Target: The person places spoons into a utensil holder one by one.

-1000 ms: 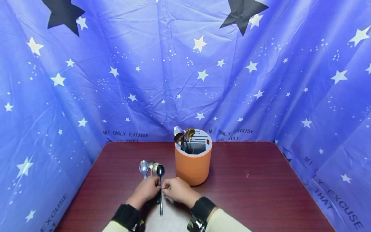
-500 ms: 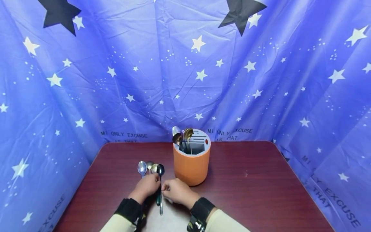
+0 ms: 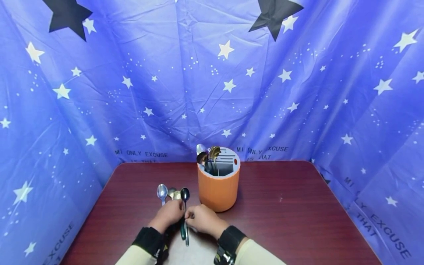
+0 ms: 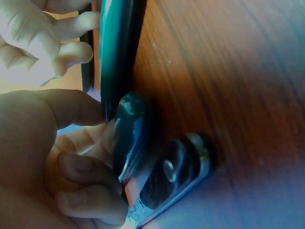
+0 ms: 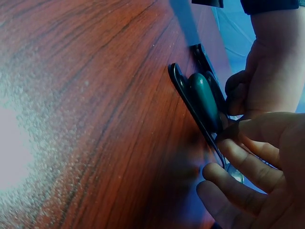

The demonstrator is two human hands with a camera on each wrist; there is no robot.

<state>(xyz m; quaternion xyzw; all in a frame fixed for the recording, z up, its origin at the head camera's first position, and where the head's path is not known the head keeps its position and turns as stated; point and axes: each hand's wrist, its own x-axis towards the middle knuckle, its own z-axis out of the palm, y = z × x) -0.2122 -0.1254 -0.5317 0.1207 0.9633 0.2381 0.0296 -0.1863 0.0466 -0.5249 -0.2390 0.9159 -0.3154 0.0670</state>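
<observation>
Head cam, orange holder [image 3: 218,193] w/ prob. spoons [image 3: 215,151], hands [image 3: 203,219] at black spoon [image 3: 184,194]

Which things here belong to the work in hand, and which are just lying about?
In the work:
dark spoon, pinched by the right hand
other spoons, handles in the left hand
orange holder, probably, though untouched

Just surroundings:
table
starry curtain
wrist straps

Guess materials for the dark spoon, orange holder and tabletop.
Dark spoon: probably metal, polished; its bowl shows a bright highlight. Orange holder: likely plastic, satin finish; evenly coloured wall with soft sheen. Tabletop: wood or laminate, glossy; reddish-brown grain and strong glare, but the core doesn't show.
</observation>
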